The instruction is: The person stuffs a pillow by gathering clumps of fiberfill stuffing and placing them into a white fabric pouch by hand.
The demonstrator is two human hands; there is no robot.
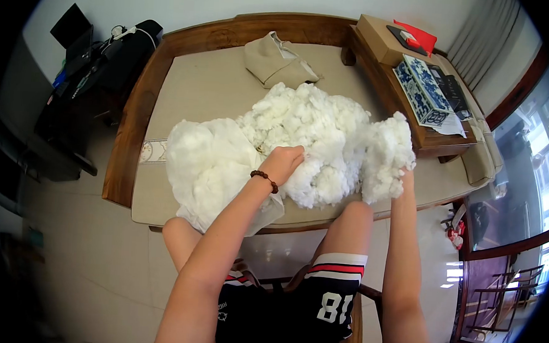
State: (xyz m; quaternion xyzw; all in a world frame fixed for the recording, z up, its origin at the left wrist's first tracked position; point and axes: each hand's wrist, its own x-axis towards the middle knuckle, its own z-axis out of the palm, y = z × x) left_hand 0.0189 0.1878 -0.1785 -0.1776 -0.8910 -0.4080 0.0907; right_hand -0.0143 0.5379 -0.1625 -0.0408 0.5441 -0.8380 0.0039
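Observation:
A big heap of white fluffy stuffing (314, 124) lies on the beige seat cushion in front of me. My left hand (284, 162), with a brown bead bracelet at the wrist, is closed at the near edge of this heap and pinches some of the fluff. My right hand (406, 177) grips a large clump of stuffing (388, 152) at the heap's right side; the clump hides most of its fingers. Left of the heap rests a thin white inner bag (207, 158), bulging with stuffing, its sheer edge hanging near my left forearm.
A crumpled beige fabric cover (279, 60) lies behind the heap. On the wooden side table (440, 142) at right stand a cardboard box (384, 40) and a blue-and-white patterned box (421, 91). A wooden frame edges the seat (137, 127). A laptop (76, 40) sits far left.

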